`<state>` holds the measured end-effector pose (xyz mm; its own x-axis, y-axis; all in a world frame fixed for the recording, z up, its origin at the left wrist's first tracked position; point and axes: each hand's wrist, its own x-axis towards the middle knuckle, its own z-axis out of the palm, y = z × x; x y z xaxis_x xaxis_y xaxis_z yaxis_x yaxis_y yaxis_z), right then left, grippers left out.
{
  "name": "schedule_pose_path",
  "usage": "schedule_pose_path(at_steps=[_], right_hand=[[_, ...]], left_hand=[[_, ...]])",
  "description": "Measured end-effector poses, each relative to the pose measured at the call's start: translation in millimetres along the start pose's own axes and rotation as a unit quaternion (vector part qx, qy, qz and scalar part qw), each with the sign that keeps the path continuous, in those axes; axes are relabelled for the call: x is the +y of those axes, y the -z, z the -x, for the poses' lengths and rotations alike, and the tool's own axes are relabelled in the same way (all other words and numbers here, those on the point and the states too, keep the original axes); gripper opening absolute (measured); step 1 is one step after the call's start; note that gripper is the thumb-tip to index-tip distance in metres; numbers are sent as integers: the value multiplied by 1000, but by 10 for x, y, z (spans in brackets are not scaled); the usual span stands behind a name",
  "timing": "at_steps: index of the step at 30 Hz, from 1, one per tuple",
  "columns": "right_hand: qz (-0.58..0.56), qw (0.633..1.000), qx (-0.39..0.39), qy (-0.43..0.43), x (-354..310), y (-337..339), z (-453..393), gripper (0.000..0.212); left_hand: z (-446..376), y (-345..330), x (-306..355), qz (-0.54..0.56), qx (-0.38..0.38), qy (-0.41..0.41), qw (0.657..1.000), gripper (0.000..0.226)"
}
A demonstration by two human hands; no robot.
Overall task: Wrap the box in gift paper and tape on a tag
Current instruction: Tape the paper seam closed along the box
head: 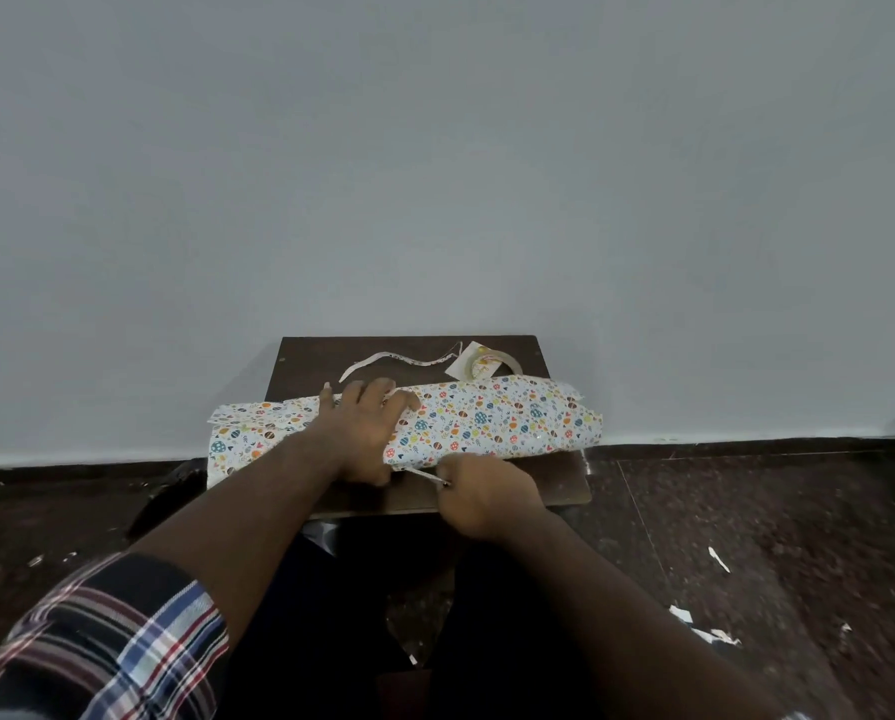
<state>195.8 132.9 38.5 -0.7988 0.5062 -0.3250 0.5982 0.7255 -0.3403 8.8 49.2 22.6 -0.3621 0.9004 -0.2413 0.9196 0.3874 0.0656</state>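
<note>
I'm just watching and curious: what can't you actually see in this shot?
Head view only:
- Box: hidden inside the paper.
- What the right hand pinches: a thin strip, too small to identify.
- Tag: something pale lies by the tape roll, too small to tell.
- Left hand covers the paper's seam.

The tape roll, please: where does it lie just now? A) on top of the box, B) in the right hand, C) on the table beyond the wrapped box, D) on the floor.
C: the tape roll sits on the table behind the wrapped box, untouched.
</note>
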Motion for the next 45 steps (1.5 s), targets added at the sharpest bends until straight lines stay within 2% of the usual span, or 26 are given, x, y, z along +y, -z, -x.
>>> schedule_pose_path(at_steps=[5, 9, 12, 15, 19, 23, 28, 31, 33, 37, 40, 45], right_hand=[[-51, 994, 81, 47, 35, 50, -65, 19], [44, 994, 74, 71, 76, -5, -125, 33], [104, 990, 66, 72, 61, -33, -144, 37], [109, 990, 58, 69, 52, -49, -157, 39], [110, 989, 66, 71, 52, -98, -145, 39], [120, 987, 79, 75, 90, -180, -100, 39], [121, 986, 76, 82, 117, -230, -67, 42], [120, 987, 74, 80, 119, -244, -72, 43], [123, 987, 70, 76, 109, -245, -77, 45], [119, 989, 55, 65, 79, -230, -94, 51], [124, 989, 54, 57, 27, -205, -118, 47], [132, 990, 40, 44, -38, -166, -137, 37]], left_hand=[[23, -193, 89, -4, -20, -11, 1000, 99], [29, -265, 51, -2, -27, -24, 999, 100], [10, -274, -18, 43, -37, -35, 998, 98], [-12, -226, -78, 120, -40, -39, 991, 85], [-46, -182, -67, 138, 22, -29, 990, 54], [-56, -132, -13, 148, 54, -25, 987, 47], [-62, -51, 57, 120, 39, -3, 992, 39], [-65, -22, 74, 70, 41, -16, 997, 17], [-60, -24, 99, 31, 64, -17, 997, 18], [-25, -69, 139, 28, 110, -12, 993, 21], [30, -105, 177, 11, 128, -1, 992, 20], [118, -172, 284, -33, 114, 28, 992, 14]])
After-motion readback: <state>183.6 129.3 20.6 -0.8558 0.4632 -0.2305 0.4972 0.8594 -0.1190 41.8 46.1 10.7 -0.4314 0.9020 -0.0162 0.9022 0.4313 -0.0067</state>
